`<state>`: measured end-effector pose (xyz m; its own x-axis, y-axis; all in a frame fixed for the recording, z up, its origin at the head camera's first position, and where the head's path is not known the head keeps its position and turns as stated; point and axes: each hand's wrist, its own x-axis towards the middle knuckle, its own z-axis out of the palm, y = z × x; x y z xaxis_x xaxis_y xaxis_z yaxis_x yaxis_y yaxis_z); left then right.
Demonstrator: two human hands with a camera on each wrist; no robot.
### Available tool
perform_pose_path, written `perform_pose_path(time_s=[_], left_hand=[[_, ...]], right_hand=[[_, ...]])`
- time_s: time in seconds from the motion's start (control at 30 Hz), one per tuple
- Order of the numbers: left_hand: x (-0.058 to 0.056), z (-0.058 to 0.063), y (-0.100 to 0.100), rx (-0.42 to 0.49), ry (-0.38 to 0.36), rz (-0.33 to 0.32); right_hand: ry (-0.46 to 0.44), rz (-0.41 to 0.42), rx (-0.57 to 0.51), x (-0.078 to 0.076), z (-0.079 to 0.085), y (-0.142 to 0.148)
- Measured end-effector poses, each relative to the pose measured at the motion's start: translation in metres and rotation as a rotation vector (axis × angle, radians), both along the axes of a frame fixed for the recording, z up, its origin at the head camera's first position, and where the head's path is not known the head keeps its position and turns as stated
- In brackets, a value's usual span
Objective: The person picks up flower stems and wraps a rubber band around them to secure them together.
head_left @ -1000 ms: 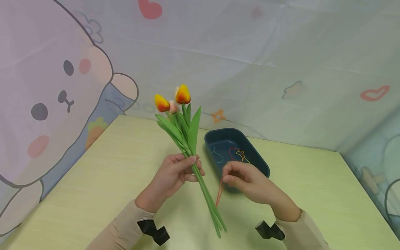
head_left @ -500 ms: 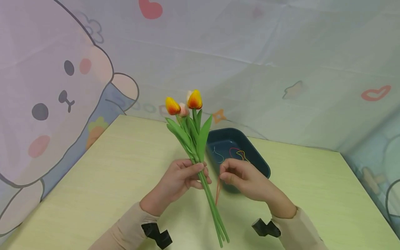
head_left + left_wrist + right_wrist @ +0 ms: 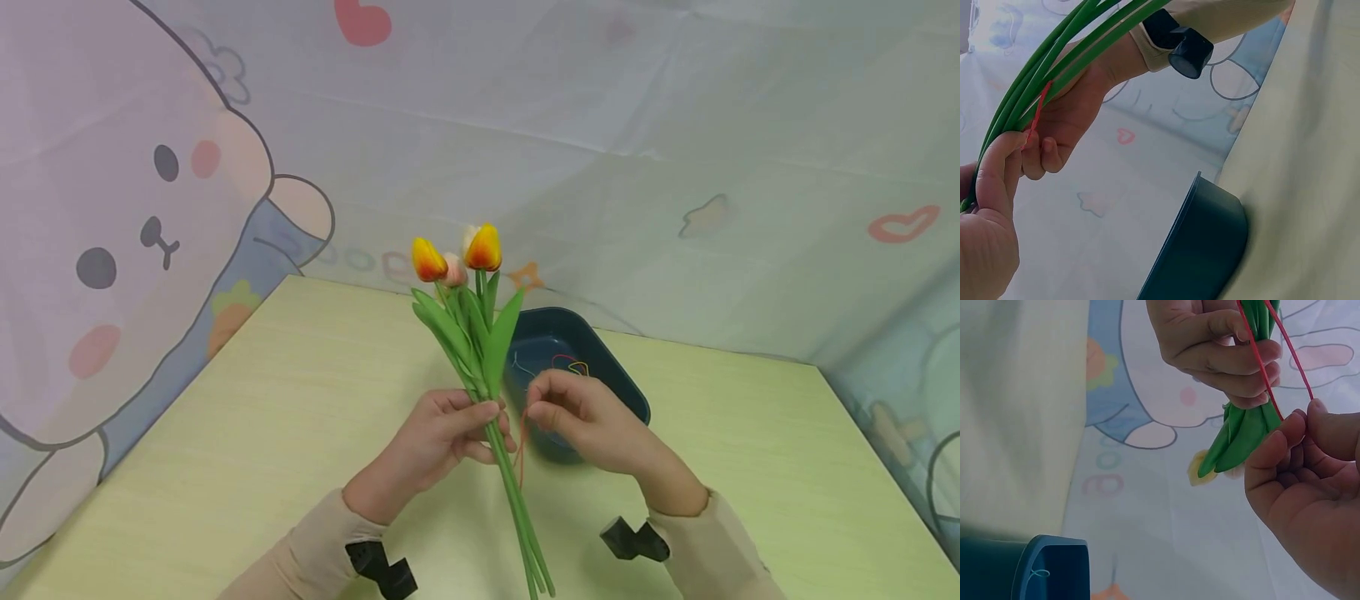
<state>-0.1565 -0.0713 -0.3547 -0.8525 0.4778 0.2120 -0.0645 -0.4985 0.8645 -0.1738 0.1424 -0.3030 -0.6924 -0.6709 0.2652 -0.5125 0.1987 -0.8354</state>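
My left hand (image 3: 427,442) grips a small bunch of artificial tulips (image 3: 501,337) by the green stems, just under the leaves. Two blooms are yellow-orange, with paler pink and white ones behind. To the right, my right hand (image 3: 600,425) pinches a thin red rubber band (image 3: 1259,356) between thumb and fingertips. Two strands of the band run straight from those fingers to the stems (image 3: 1079,50) in the right wrist view. In the left wrist view, the band reaches the stems just beyond the fingertips. The lower stem ends hang toward the front, spread slightly.
Behind my right hand, a dark blue tray (image 3: 633,396) stands on the pale wooden table (image 3: 720,433). Thin coloured loops (image 3: 577,367) lie inside it, partly covered by the hand. A printed cloth backdrop (image 3: 585,125) hangs along the table's far edge.
My left hand has moved the tulips right and slightly down, closer to my right hand. The right hand has shifted a little left and up, bringing the rubber band against the stems.
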Motion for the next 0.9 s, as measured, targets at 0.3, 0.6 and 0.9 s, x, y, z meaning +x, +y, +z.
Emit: perform_pose_path(time_s=[0.3, 0.6, 0.9], left_hand=[[0.001, -0.003, 0.001, -0.002, 0.003, -0.013], [0.000, -0.003, 0.000, -0.007, 0.008, -0.027], [-0.002, 0.004, -0.006, -0.092, 0.020, -0.042]], right_hand=[[0.019, -0.022, 0.003, -0.001, 0.004, -0.001], [0.050, -0.065, 0.011, -0.006, 0.006, -0.002], [0.090, -0.134, 0.068, -0.009, 0.013, 0.002]])
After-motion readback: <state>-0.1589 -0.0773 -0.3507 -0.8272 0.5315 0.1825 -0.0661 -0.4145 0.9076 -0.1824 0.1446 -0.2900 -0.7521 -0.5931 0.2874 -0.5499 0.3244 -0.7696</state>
